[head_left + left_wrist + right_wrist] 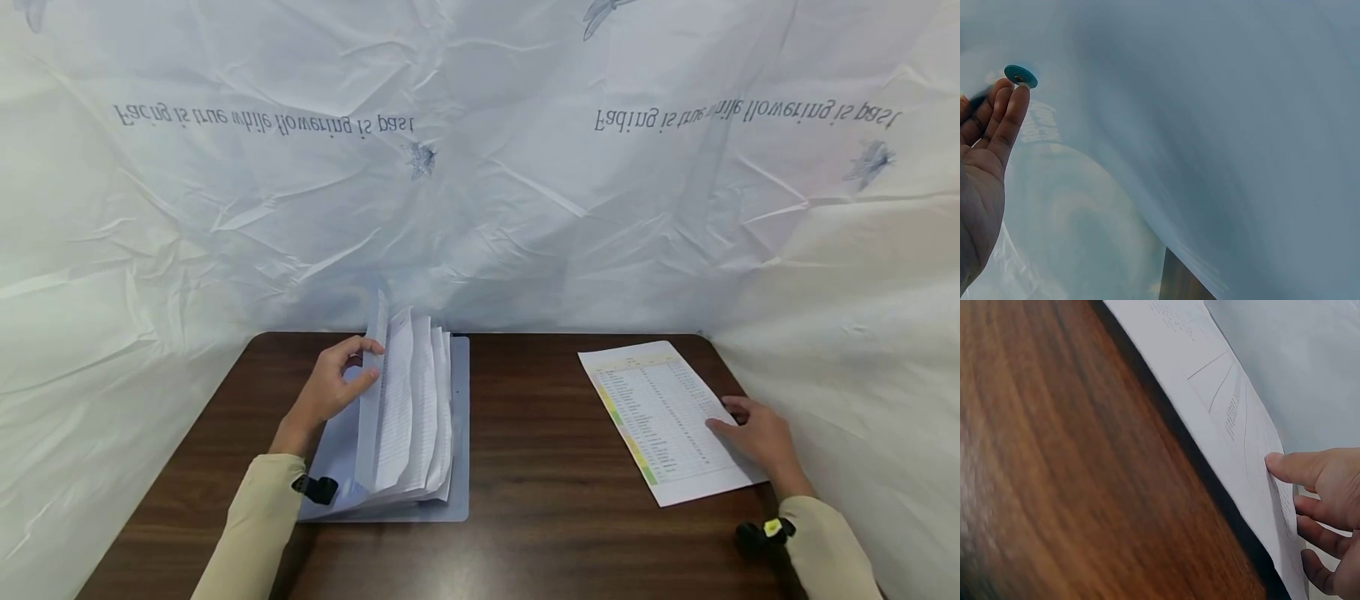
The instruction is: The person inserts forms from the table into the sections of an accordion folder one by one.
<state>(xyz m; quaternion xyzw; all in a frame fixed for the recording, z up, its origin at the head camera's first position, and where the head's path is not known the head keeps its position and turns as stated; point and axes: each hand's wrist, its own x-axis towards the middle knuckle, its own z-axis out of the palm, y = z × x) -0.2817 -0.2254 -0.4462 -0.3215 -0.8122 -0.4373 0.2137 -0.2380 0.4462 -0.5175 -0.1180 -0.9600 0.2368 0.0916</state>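
Note:
My left hand [330, 387] reaches to the raised flap of a pale blue plastic document folder [461, 417], its fingertips and thumb tip touching the flap. In the left wrist view, nearly straight fingers reach up to a teal round button [1020, 76] on the folder. Several white printed papers [397, 400] stand fanned out inside it, leaning beside the flap. On the right, my right hand [767, 437] pinches the right edge of a printed table sheet [652, 417], thumb on top and fingers beneath. A coloured strip runs along the sheet's left side.
Both the folder and the sheet are at a dark brown wooden table [525, 467]. Behind the table's back edge hangs a wrinkled white curtain [510, 208] with printed lettering, which also encloses both sides. A black wrist device [318, 490] sits at the left cuff.

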